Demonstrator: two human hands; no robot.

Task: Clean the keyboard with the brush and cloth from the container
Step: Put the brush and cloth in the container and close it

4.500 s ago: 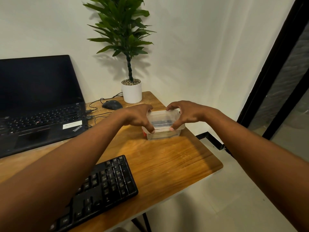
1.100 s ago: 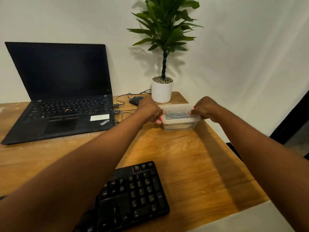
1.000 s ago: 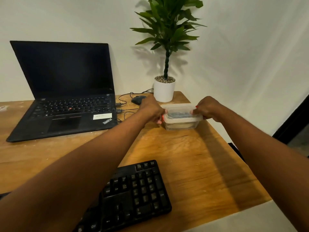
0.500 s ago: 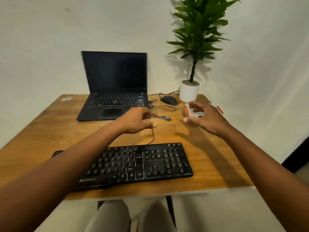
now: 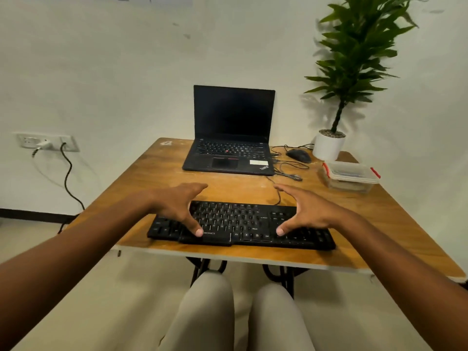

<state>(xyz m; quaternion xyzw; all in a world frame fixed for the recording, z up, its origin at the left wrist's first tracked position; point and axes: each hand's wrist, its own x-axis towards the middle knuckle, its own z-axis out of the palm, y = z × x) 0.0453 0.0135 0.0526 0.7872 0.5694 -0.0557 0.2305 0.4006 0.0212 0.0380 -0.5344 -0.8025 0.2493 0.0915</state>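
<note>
Two open hands over the black keyboard at the worktop's near edge, left hand and right hand each with fingers spread and thumb down near the front row, probably to square or shift it for cleaning, nothing gripped. Further right and back, well apart from both hands: clear lidded container with red clips, shut, just in front of the white plant pot. Brush and cloth not made out through the plastic; keyboard's left keys partly hidden under the left hand.
</note>
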